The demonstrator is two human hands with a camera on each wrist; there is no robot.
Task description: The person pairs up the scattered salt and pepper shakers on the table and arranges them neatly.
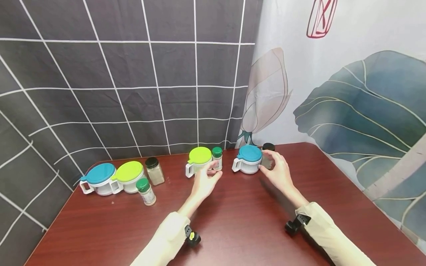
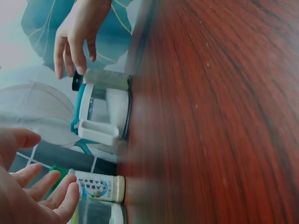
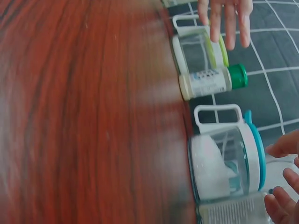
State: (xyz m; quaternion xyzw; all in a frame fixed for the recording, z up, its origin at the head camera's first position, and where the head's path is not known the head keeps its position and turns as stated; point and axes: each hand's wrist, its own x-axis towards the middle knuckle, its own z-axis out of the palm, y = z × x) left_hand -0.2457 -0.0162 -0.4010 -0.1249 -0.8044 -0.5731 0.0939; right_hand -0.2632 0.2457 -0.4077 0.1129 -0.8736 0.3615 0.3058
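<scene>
My left hand (image 1: 203,181) reaches toward a small shaker bottle (image 1: 217,164) with a green cap, its fingers loosely bent and nothing in them. Beside that bottle stands a seasoning jar (image 1: 200,156) with a lime lid and white handle. My right hand (image 1: 279,173) hovers at a black-capped spice bottle (image 1: 267,161), thumb and fingers spread. Left of it is a clear jar (image 1: 249,162) with a blue lid, holding white contents that show in the right wrist view. In that view, the fingers (image 3: 280,145) of my right hand lie close to the blue lid (image 3: 258,156).
At the table's left stand another blue-lidded jar (image 1: 101,179), a lime-lidded jar (image 1: 129,176), a black-capped bottle (image 1: 154,171) and a green-capped shaker (image 1: 146,192). A grey tiled-pattern cloth (image 1: 129,74) and a leaf-printed curtain (image 1: 359,103) hang behind the reddish wooden table (image 1: 246,221).
</scene>
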